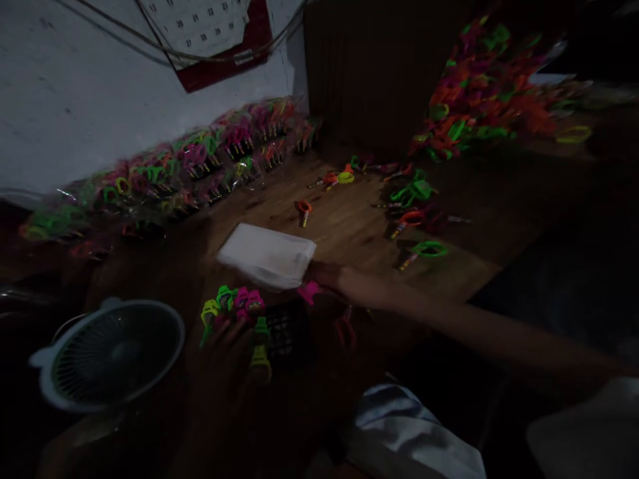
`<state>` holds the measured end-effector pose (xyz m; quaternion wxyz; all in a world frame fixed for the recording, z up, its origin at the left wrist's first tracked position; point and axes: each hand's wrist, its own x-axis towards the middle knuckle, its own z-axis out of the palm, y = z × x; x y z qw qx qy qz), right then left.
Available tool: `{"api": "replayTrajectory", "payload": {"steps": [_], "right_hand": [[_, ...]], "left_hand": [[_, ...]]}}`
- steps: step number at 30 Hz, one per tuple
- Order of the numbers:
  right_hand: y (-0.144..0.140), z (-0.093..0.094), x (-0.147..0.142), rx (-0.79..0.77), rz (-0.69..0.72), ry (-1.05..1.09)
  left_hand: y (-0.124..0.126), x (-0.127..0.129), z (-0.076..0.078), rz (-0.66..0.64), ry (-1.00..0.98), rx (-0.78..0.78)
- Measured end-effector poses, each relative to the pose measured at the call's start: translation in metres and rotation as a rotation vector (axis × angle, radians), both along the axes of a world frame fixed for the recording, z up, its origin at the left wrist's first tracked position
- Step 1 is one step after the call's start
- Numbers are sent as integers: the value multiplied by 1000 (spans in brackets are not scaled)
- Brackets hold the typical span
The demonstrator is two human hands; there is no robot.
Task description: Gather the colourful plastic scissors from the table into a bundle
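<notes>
Toy watches [254, 301]: bunched along the black tray's [282, 332] left edge, by the left hand.
Left hand [224, 356]: fingers over the bunch; too dark, we can't tell if gripping.
Right hand [334, 276]: at the white packet's [267, 255] near corner, pink piece [309, 291] by its fingertips; blurred, we can't tell if pinched.
Watch risk: left fingers brushing the bunch could knock pieces askew, we'd guess.
Packet risk: a forearm sweep might shove it or scatter loose pieces.
Watch count: we get six clear: two green, two pink, two yellow; maybe more under fingers.
Singles: one tray, one packet, one pink piece, one fan [117, 352], one calendar [210, 33].
Loose ring pieces [429, 249]: several, overlapping.
Bagged rows [200, 150], heap [492, 93]: uncountable.
</notes>
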<state>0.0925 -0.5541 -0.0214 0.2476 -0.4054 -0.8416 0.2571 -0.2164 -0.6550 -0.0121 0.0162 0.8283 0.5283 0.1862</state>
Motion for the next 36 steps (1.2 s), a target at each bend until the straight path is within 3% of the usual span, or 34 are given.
{"api": "replayTrajectory", "payload": {"steps": [3, 5, 8, 12, 22, 26, 30, 33, 36], "right_hand": [[-22, -9, -30, -256, -103, 480], [-32, -25, -62, -416, -202, 666], [-36, -50, -106, -595, -320, 701], [-26, -61, -130, -569, -340, 581], [-13, -65, -115, -616, -365, 706], [-16, -56, -125, -458, -304, 462], [-20, -41, -136, -335, -245, 377], [-26, -29, -115, -380, -187, 348], [-41, -16, -64, -296, -228, 253]], "left_hand": [[1, 2, 8, 15, -42, -11], [5, 5, 14, 29, -60, -10], [13, 9, 20, 74, -73, -2], [20, 17, 21, 155, -80, 33], [22, 24, 8, 222, -91, 13], [22, 22, 4, 213, -91, -26], [22, 22, 4, 232, -103, 7], [21, 24, 5, 245, -123, 50], [18, 28, 11, 255, -142, 66]]}}
